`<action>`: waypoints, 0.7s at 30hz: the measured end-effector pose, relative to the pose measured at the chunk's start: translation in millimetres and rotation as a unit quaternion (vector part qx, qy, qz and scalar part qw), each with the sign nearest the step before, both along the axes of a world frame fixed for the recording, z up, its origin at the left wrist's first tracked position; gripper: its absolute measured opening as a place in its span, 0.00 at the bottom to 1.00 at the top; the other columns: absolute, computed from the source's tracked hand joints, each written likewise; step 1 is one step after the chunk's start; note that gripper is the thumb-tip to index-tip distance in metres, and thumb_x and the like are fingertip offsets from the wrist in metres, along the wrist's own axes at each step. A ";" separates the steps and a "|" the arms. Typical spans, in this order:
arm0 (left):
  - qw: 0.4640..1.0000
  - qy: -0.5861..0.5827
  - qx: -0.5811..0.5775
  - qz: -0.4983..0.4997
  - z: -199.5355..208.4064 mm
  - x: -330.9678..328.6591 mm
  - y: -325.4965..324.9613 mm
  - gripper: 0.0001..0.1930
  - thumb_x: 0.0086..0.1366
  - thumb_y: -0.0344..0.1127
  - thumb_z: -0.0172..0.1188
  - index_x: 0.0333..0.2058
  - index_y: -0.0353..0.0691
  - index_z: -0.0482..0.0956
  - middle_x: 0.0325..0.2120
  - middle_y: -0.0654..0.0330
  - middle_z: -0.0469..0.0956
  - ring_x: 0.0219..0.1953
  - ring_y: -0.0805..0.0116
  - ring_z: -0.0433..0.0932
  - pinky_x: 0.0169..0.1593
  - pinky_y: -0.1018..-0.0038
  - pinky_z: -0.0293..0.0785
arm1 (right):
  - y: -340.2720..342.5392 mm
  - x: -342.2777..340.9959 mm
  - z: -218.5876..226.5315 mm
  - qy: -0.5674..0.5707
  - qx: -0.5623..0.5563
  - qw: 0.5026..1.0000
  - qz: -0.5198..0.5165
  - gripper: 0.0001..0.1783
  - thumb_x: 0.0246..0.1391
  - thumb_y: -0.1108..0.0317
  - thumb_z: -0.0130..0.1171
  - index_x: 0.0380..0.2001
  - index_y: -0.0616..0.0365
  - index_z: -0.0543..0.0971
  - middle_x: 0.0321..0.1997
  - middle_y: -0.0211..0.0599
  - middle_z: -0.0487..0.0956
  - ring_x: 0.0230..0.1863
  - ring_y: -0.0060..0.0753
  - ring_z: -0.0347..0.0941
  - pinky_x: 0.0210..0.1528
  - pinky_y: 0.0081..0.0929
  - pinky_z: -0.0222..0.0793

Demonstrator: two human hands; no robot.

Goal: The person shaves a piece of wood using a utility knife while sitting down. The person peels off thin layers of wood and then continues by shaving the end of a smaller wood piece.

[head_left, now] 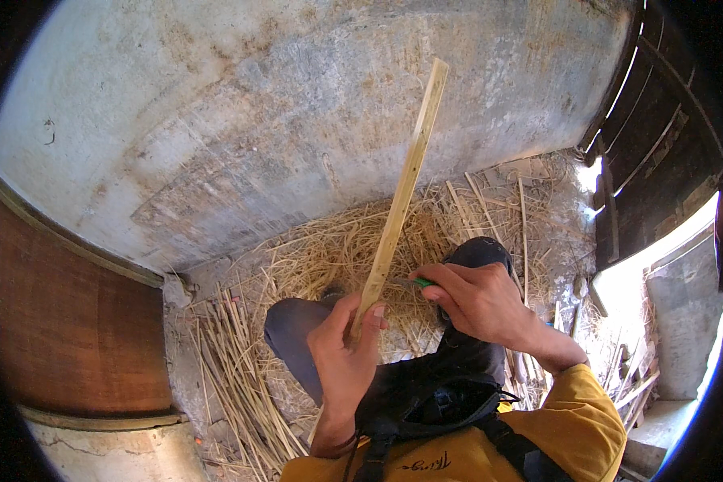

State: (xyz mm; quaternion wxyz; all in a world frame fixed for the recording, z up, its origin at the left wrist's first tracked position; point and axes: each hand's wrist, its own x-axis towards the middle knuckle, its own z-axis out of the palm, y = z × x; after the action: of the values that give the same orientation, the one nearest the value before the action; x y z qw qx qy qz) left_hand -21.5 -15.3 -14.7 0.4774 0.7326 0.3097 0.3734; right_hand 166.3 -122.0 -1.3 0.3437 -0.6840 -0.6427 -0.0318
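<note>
A long, flat bamboo strip (404,181) slants up and away from me, its lower end gripped between the thumb and fingers of my left hand (341,349). My right hand (482,301) is closed around a knife with a green handle (423,282). Its thin blade points left and lies close to the strip's edge, just above my left hand; whether it touches cannot be made out. Most of the handle is hidden inside my right fist. Both hands are above my bent knees.
Curled bamboo shavings (321,249) cover the floor ahead of my knees. A bundle of thin strips (245,377) lies at the left. A stained wall (257,120) stands in front, a brown wooden panel (72,313) at left, dark slatted boards (655,136) at right. A black bag (446,402) rests on my lap.
</note>
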 end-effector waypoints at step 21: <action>0.994 0.044 0.089 0.050 5.7 2.0 -2.5 0.10 0.68 0.27 0.63 0.46 0.31 0.83 0.26 0.58 0.83 0.27 0.78 0.80 0.31 0.78 0.73 | 2.0 1.9 21.3 -0.061 -0.061 0.996 -0.021 0.14 0.66 0.51 0.59 0.42 0.49 0.79 0.21 0.39 0.80 0.21 0.47 0.79 0.21 0.42 0.73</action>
State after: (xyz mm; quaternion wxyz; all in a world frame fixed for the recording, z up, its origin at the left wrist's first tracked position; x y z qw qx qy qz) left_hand -19.5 -17.8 -9.0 0.3766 0.7716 0.3325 0.3902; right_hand 168.2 -120.0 20.0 0.2606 -0.7136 -0.6490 -0.0410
